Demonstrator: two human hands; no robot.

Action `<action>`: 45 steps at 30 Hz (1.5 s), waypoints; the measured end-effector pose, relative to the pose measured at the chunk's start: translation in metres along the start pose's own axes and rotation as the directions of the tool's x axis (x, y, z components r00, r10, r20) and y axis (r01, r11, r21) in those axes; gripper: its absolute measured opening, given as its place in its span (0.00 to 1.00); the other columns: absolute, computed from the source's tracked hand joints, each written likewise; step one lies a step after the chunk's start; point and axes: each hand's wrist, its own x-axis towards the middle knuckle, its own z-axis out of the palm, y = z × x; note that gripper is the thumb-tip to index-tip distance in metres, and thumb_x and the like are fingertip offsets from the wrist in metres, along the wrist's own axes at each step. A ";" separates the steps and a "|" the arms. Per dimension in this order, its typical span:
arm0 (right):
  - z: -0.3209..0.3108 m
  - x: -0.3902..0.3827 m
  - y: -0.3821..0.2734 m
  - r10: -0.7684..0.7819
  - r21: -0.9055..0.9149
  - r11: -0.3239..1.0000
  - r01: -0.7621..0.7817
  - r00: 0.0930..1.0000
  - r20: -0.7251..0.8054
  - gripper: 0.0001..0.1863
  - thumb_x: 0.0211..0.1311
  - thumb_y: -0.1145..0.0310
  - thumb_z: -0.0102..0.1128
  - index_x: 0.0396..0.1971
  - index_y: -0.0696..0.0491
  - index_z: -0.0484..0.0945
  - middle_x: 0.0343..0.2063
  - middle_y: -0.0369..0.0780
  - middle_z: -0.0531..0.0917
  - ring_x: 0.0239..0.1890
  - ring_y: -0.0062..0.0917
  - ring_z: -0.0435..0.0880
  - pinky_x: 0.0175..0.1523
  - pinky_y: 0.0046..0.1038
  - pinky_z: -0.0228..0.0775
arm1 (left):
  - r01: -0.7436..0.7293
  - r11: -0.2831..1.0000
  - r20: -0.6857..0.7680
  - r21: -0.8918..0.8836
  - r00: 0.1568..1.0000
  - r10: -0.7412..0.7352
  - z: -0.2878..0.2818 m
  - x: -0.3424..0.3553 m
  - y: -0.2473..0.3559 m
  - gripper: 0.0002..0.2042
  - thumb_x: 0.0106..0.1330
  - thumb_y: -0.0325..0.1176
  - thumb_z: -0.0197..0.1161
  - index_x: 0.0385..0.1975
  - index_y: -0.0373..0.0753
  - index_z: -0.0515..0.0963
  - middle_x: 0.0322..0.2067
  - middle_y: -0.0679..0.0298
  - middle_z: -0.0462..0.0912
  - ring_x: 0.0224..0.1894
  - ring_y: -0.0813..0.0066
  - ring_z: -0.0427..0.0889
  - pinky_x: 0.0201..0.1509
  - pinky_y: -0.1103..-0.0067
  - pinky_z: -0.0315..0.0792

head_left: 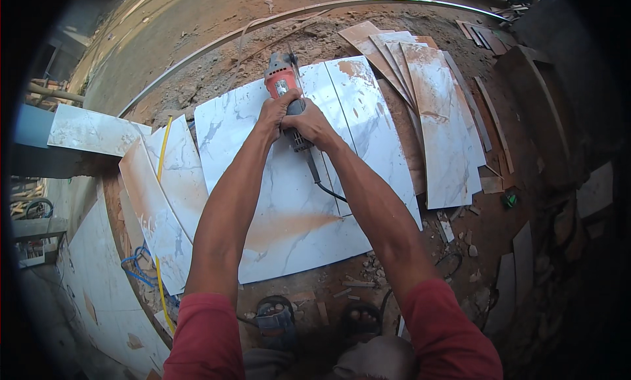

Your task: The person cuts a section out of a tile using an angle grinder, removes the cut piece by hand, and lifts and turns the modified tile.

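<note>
Both my hands are closed round an angle grinder (279,77) with a red and grey head and a dark vented body. My left hand (274,112) grips it from the left, and my right hand (311,123) wraps its body from the right, thumbs close together. The tool is over the far part of a large white marble-patterned tile (279,183). A thin dark line runs across the tile to the right of the grinder. The black power cord (320,181) trails from its near end and passes under my right forearm. The disc is hard to make out.
Cut tile pieces (434,120) lie fanned on the right, more tile pieces (172,176) on the left. A yellow strip (160,242) crosses those, beside a blue cord (136,265). A long metal bar (263,23) lies beyond. Rubble (358,283) and my sandalled feet are near.
</note>
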 end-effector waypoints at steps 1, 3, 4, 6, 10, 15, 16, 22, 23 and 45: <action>0.000 0.000 -0.001 0.008 0.000 1.000 -0.008 1.000 0.012 0.44 0.35 0.56 0.72 0.52 0.68 0.69 0.41 0.49 0.82 0.40 0.33 0.84 0.46 0.27 0.77 | 0.008 1.000 0.002 -0.008 1.000 -0.008 -0.001 0.001 -0.001 0.22 0.51 0.45 0.73 0.37 0.33 0.79 0.26 0.63 0.81 0.24 0.74 0.80 0.28 0.77 0.73; 0.000 0.001 -0.003 0.022 -0.002 1.000 -0.022 1.000 0.022 0.43 0.36 0.56 0.72 0.52 0.68 0.69 0.40 0.49 0.82 0.39 0.32 0.84 0.45 0.27 0.77 | 0.018 1.000 0.003 -0.016 1.000 -0.018 -0.004 0.004 -0.003 0.22 0.51 0.45 0.73 0.37 0.33 0.79 0.26 0.63 0.81 0.24 0.74 0.80 0.28 0.77 0.73; -0.001 0.001 -0.003 0.032 -0.006 0.999 -0.032 0.999 0.027 0.43 0.36 0.57 0.72 0.52 0.68 0.70 0.40 0.48 0.82 0.38 0.31 0.84 0.44 0.27 0.77 | 0.020 1.000 0.002 -0.015 1.000 -0.020 -0.002 0.005 -0.004 0.22 0.51 0.45 0.73 0.37 0.33 0.79 0.26 0.63 0.81 0.23 0.74 0.80 0.28 0.77 0.73; 0.000 0.000 -0.001 0.005 0.011 1.000 -0.005 1.000 0.000 0.35 0.40 0.61 0.71 0.48 0.65 0.72 0.35 0.44 0.82 0.33 0.27 0.82 0.38 0.26 0.76 | 0.023 1.000 0.001 -0.016 1.000 -0.023 -0.001 0.006 -0.004 0.22 0.51 0.45 0.73 0.37 0.33 0.79 0.26 0.63 0.81 0.23 0.74 0.80 0.28 0.77 0.73; 0.001 0.000 -0.001 -0.033 0.030 0.999 0.034 0.999 -0.021 0.27 0.43 0.65 0.70 0.43 0.62 0.73 0.29 0.39 0.81 0.26 0.22 0.80 0.31 0.25 0.75 | 0.058 0.998 0.023 0.019 0.998 -0.058 -0.006 0.010 -0.004 0.20 0.57 0.44 0.72 0.38 0.34 0.78 0.30 0.61 0.83 0.27 0.72 0.83 0.32 0.77 0.78; -0.002 -0.003 -0.011 0.045 0.016 0.999 -0.046 0.998 0.043 0.38 0.37 0.59 0.72 0.48 0.67 0.72 0.36 0.46 0.83 0.34 0.29 0.84 0.39 0.27 0.77 | 0.057 0.998 0.023 -0.008 0.998 -0.057 -0.007 0.011 -0.005 0.20 0.57 0.45 0.72 0.38 0.34 0.78 0.30 0.62 0.82 0.26 0.73 0.82 0.32 0.77 0.77; -0.002 -0.003 -0.012 0.047 0.022 0.999 -0.048 0.997 0.054 0.37 0.37 0.60 0.72 0.47 0.67 0.72 0.35 0.46 0.83 0.33 0.29 0.84 0.38 0.27 0.77 | 0.053 0.999 0.025 -0.010 0.998 -0.053 -0.007 0.011 -0.005 0.20 0.56 0.45 0.73 0.38 0.34 0.78 0.30 0.62 0.82 0.27 0.73 0.82 0.32 0.77 0.78; -0.002 -0.003 -0.011 0.059 0.038 0.997 -0.060 0.998 0.023 0.33 0.39 0.61 0.71 0.44 0.67 0.73 0.33 0.44 0.83 0.29 0.27 0.82 0.34 0.27 0.76 | 0.054 0.998 0.014 -0.018 0.998 -0.054 -0.001 0.007 -0.001 0.22 0.53 0.45 0.74 0.38 0.32 0.79 0.28 0.62 0.82 0.25 0.73 0.81 0.29 0.76 0.76; -0.002 -0.003 -0.010 0.060 0.038 0.997 -0.061 0.998 0.023 0.33 0.39 0.61 0.71 0.44 0.67 0.73 0.33 0.44 0.83 0.29 0.27 0.82 0.34 0.27 0.76 | 0.049 0.999 0.001 -0.023 0.999 -0.049 0.000 0.007 0.000 0.23 0.51 0.44 0.74 0.37 0.31 0.79 0.27 0.63 0.81 0.22 0.73 0.80 0.27 0.76 0.75; 0.000 -0.004 -0.029 0.046 0.134 0.990 -0.053 0.998 0.052 0.18 0.44 0.66 0.67 0.34 0.62 0.79 0.25 0.39 0.82 0.21 0.24 0.80 0.26 0.27 0.73 | 0.080 0.997 -0.026 -0.002 0.996 -0.080 -0.004 0.024 0.006 0.24 0.50 0.44 0.75 0.38 0.30 0.79 0.28 0.60 0.82 0.24 0.70 0.82 0.28 0.75 0.77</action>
